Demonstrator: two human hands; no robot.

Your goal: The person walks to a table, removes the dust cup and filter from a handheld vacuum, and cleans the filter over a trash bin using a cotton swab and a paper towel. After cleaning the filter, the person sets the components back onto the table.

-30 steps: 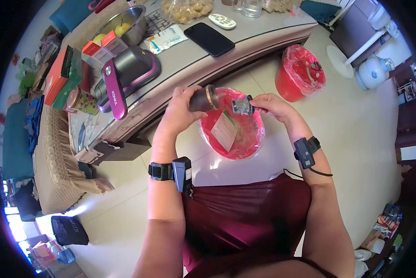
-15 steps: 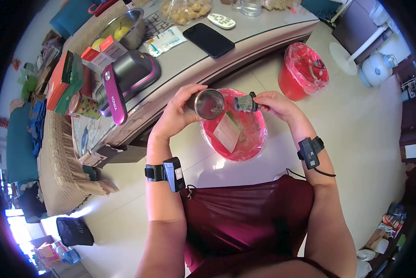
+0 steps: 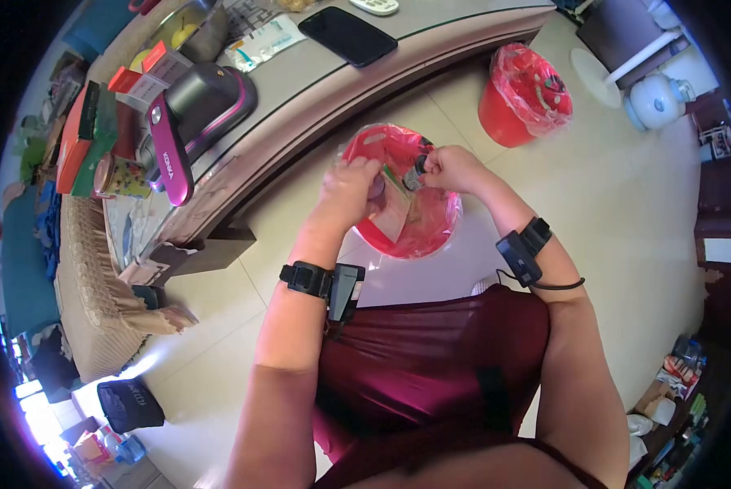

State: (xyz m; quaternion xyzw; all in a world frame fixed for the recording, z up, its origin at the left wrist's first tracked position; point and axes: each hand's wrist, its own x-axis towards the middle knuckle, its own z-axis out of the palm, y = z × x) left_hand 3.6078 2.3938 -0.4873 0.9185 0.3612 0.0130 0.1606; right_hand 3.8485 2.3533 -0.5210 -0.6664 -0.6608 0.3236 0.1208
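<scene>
Since the earlier frame, the left hand (image 3: 351, 189) has come over the round bin (image 3: 439, 222), fingers curled round a mostly hidden cup (image 3: 376, 189); the right hand (image 3: 455, 169), further in, pinches a small dark piece (image 3: 414, 174) above it. Crinkled clear plastic lines the bin. Pale glossy tiles (image 3: 223, 326) lie beneath.

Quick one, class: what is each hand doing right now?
Left hand: closed on a dark container, mostly hidden by the fingers.
Right hand: closed, holding a small dark piece.
</scene>
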